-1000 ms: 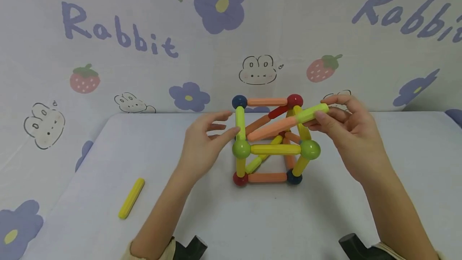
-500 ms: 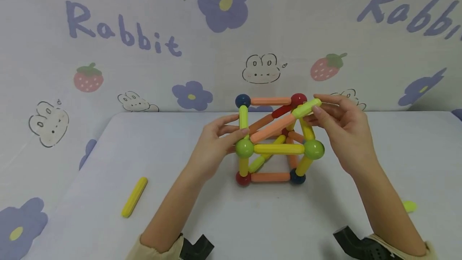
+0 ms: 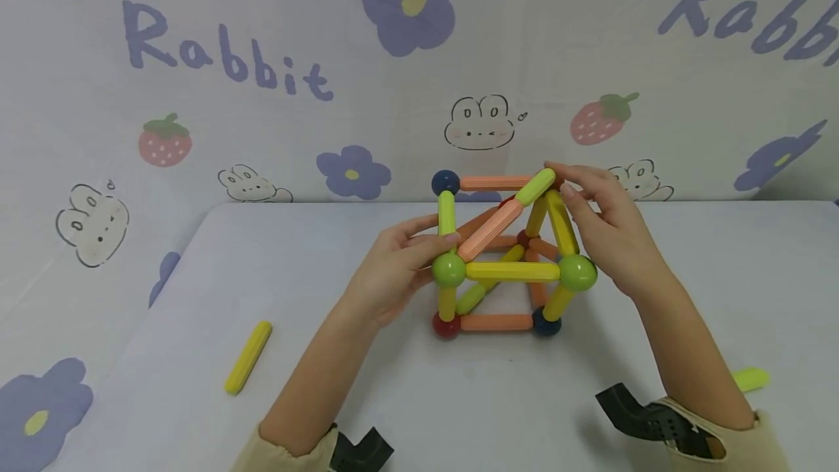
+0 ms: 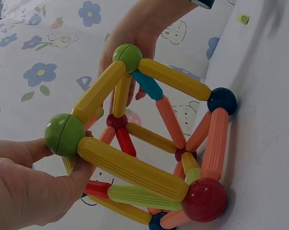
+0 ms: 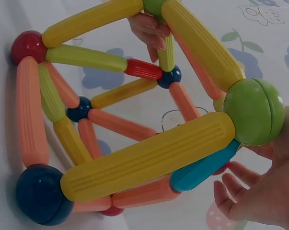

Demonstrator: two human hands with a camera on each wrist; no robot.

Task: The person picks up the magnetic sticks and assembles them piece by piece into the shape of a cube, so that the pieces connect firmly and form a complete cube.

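Note:
A cube-like frame of magnetic sticks and balls [image 3: 513,272] stands on the white table. My left hand [image 3: 393,268] grips its near upper left corner, thumb on the lime stick [image 3: 446,211] just above a green ball [image 3: 448,270]. The left wrist view shows thumb and finger at that green ball [image 4: 64,134]. With my right hand [image 3: 609,231] I pinch the lime end of a joined lime-and-orange stick [image 3: 491,229], slanting across the frame's top. Its orange end meets the left green ball; its lime end covers the far red ball in the head view.
A loose yellow stick [image 3: 248,358] lies on the table to the left. Another lime stick [image 3: 751,379] lies at the right, partly behind my right forearm. A patterned cloth [image 3: 262,130] hangs behind the table.
My right hand has moved left, swinging the lime end of the joined stick to the far upper right corner. My left hand has closed in on the green-ball corner.

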